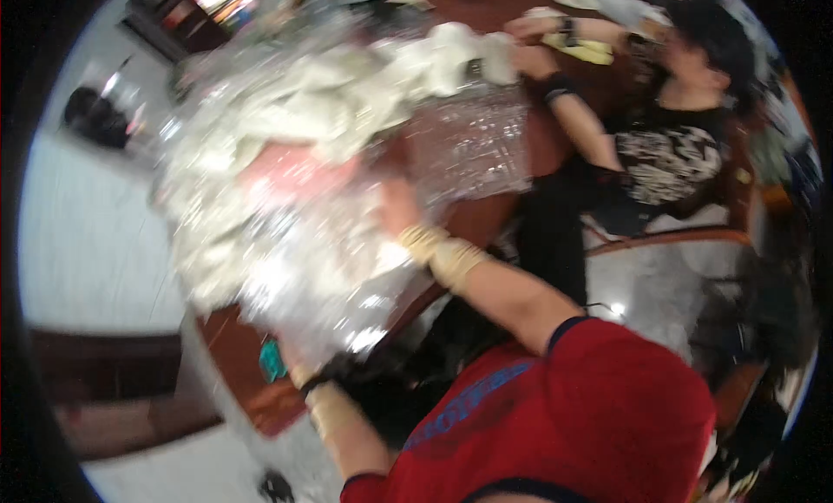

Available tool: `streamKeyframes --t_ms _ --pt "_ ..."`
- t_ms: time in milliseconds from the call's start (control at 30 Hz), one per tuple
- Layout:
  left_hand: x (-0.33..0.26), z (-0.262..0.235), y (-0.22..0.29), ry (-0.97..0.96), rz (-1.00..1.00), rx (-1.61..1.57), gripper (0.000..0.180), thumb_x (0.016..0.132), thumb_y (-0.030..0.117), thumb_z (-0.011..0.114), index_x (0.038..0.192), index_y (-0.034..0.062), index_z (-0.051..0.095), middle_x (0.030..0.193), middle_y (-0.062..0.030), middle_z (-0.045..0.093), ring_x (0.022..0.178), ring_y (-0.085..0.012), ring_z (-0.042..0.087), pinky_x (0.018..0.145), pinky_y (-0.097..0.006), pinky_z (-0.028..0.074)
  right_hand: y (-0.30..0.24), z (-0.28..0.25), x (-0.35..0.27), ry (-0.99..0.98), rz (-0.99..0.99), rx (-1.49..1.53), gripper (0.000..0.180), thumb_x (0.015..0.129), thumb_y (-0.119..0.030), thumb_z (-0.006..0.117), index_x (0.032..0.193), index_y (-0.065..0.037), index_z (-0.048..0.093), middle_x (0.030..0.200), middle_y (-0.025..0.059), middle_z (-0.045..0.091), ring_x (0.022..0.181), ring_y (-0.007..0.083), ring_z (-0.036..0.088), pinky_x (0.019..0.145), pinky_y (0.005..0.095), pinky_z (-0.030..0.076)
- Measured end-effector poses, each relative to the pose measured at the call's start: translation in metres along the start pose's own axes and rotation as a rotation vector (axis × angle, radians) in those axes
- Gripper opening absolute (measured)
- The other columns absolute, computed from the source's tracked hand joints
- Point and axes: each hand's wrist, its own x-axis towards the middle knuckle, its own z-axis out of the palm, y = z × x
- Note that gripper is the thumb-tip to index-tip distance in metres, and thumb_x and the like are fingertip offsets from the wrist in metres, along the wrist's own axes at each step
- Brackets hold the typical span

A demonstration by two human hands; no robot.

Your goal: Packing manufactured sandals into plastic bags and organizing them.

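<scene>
A blurred heap of clear plastic wrap [286, 234] lies on the brown table [486, 217], the right hand [395, 210] pressed into it, left hand [299, 364] under its near edge, both grips unreadable; a co-worker [668, 147] sits far right.

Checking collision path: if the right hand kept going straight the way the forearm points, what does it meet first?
Most likely the clear plastic bag of pale packets: the right hand points up-left and already seems pressed against it. Motion blur hides the fingers, so contact and depth are uncertain.
</scene>
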Motion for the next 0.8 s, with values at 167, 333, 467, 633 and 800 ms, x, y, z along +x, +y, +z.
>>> streamKeyframes --t_ms 167,333,467,633,800 --pt "-0.043 0.111 -0.001 0.239 0.131 -0.377 0.05 0.089 0.047 0.043 0.123 0.0108 0.05 0.117 -0.01 0.056 0.11 -0.027 0.05 0.092 -0.04 0.041 -0.044 -0.001 0.0 -0.443 0.218 0.03 0.037 0.077 -0.021 0.062 0.107 -0.003 0.053 0.102 0.018 0.062 0.099 0.0312 0.059 0.077 0.0412 0.048" --pt "-0.021 0.083 -0.002 0.229 -0.035 -0.703 0.052 0.087 0.042 0.048 0.126 0.009 0.046 0.122 -0.0118 0.051 0.113 -0.0291 0.047 0.093 -0.041 0.041 -0.046 -0.03 0.032 -0.728 -0.036 1.166 0.022 0.081 -0.017 0.062 0.1 -0.006 0.061 0.084 0.008 0.064 0.074 0.0169 0.06 0.06 0.031 0.048" --pt "-0.01 0.066 -0.006 0.29 -0.195 -0.908 0.055 0.085 0.038 0.053 0.129 0.0075 0.043 0.127 -0.0133 0.048 0.116 -0.0307 0.045 0.094 -0.042 0.041 -0.005 -0.005 0.03 -0.905 0.205 1.738 0.03 0.088 -0.017 0.053 0.116 -0.005 0.054 0.099 0.0079 0.062 0.088 0.0188 0.06 0.07 0.0326 0.049" --pt "-0.037 0.099 -0.009 0.495 -0.325 -1.22 0.06 0.082 0.033 0.059 0.132 0.0056 0.039 0.132 -0.0151 0.043 0.119 -0.0327 0.043 0.095 -0.042 0.041 -0.022 0.027 0.009 -0.257 -0.635 0.24 0.029 0.089 -0.018 0.055 0.117 -0.012 0.052 0.11 0.0094 0.055 0.094 0.0216 0.057 0.08 0.0349 0.049" --pt "-0.026 0.161 -0.032 0.25 -0.587 -2.948 0.053 0.094 0.041 0.041 0.124 -0.003 0.047 0.117 -0.0182 0.055 0.101 -0.0298 0.057 0.086 -0.039 0.048 -0.045 0.012 0.025 -0.291 -0.457 0.291 0.029 0.088 -0.02 0.053 0.114 -0.01 0.054 0.108 0.0121 0.056 0.093 0.0247 0.058 0.08 0.036 0.049"
